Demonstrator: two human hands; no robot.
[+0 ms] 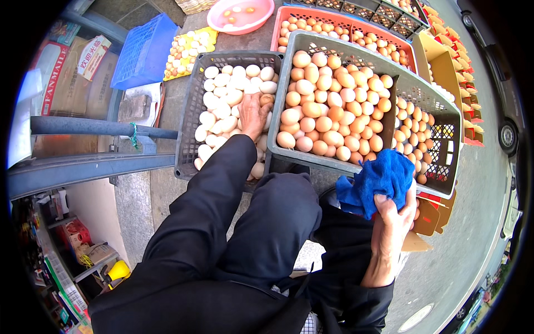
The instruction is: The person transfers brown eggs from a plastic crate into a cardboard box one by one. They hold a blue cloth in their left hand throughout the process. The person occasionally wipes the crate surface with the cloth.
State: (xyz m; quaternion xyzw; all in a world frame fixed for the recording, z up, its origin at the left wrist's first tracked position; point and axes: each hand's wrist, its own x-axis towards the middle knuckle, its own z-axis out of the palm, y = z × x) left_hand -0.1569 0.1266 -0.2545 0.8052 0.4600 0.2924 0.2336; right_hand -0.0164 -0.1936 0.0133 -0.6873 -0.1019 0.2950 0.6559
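My left hand [253,117] reaches into a dark plastic crate [182,137] of mostly white eggs [225,124]. Its fingers are at a brown egg [266,99] near the crate's right side; whether they grip it is hard to tell. My right hand [394,217] holds a crumpled blue cloth [386,179] in front of a larger grey plastic crate [329,165]. Brown eggs [333,115] fill that crate's left part, and smaller-looking brown eggs [411,133] lie beyond a divider on its right.
A blue metal frame [104,167] stands at left, near a blue basket [144,52]. Beyond the crates are a yellow egg tray [187,52], a pink basin [240,27] with eggs in liquid and a red crate [273,35]. Cardboard boxes [442,62] stand at right, beside a road with vehicles.
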